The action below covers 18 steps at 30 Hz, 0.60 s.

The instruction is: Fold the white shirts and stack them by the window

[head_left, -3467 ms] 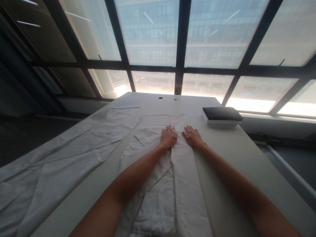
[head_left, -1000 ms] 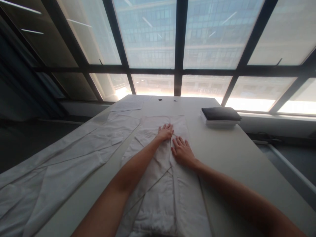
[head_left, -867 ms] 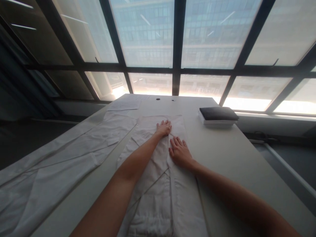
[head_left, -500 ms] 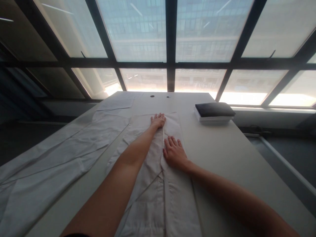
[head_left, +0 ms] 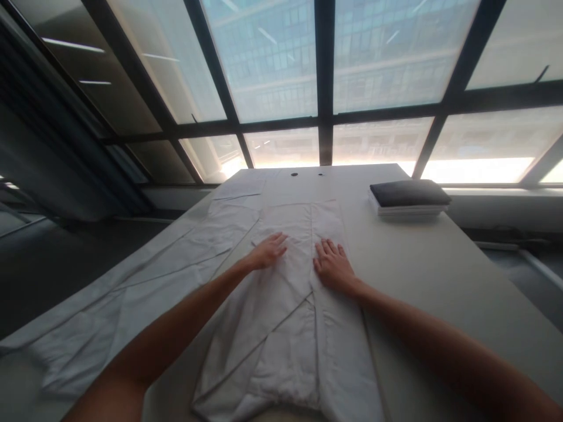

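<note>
A white cloth garment (head_left: pixel 285 328), folded in overlapping layers with a seam running along its length, lies on the white table in front of me. My left hand (head_left: pixel 268 251) rests on or just over its left part, fingers stretched out. On the strip right of the seam, my right hand (head_left: pixel 333 266) lies flat with its fingers spread. Neither hand grips the fabric. To the left, a second white garment (head_left: pixel 176 264) is spread out along the table, slightly wrinkled.
A stack of folded white cloths with a dark piece on top (head_left: pixel 409 193) sits at the table's right side. White sheets (head_left: pixel 240 189) lie at the far left end of the white table (head_left: pixel 422 281). Large windows (head_left: pixel 281 146) stand behind it; a grey curtain (head_left: pixel 74 146) hangs at left.
My left hand has moved back toward me and left, away from the seam near the far edge. My right hand stays at nearly the same place on the garment. The view has turned left.
</note>
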Motion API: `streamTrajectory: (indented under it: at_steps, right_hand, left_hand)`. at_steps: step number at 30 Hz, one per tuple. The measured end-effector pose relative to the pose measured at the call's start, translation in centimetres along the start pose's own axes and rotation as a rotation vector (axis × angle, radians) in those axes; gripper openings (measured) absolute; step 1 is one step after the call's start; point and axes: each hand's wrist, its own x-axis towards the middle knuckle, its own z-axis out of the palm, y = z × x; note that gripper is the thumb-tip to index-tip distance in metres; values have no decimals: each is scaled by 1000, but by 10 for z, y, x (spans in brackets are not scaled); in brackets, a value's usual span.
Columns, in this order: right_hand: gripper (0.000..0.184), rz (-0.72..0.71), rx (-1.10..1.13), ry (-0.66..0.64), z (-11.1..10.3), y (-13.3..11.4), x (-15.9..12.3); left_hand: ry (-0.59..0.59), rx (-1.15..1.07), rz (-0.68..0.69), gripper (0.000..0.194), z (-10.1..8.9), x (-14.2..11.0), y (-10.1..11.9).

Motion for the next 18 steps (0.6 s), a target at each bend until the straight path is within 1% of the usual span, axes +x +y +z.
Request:
streamTrajectory:
  at_steps: [2, 4, 6, 8, 11, 15, 16, 18]
  right_hand:
    - [59, 2, -12, 1, 3, 2, 0]
    - [59, 4, -27, 2, 5, 3, 0]
    - [58, 2, -45, 7, 7, 4, 0]
    - [58, 0, -64, 14, 9, 5, 0]
    - [58, 3, -88, 19, 11, 8, 1]
    - [57, -2, -105, 12, 13, 11, 2]
    - [57, -2, -106, 11, 13, 12, 3]
    - [57, -2, -109, 12, 13, 13, 3]
  left_hand:
    - [10, 40, -57, 53, 6, -49, -5]
    - [45, 89, -140, 53, 12, -92, -8]
    - [93, 116, -215, 54, 16, -125, -8]
    - [134, 109, -270, 56, 17, -146, -8]
    - [200, 68, -334, 62, 12, -156, -9]
    - [262, -6, -421, 66, -2, -151, -14]
    - [258, -36, -443, 63, -6, -150, -15]
    - [223, -111, -490, 49, -12, -148, -17]
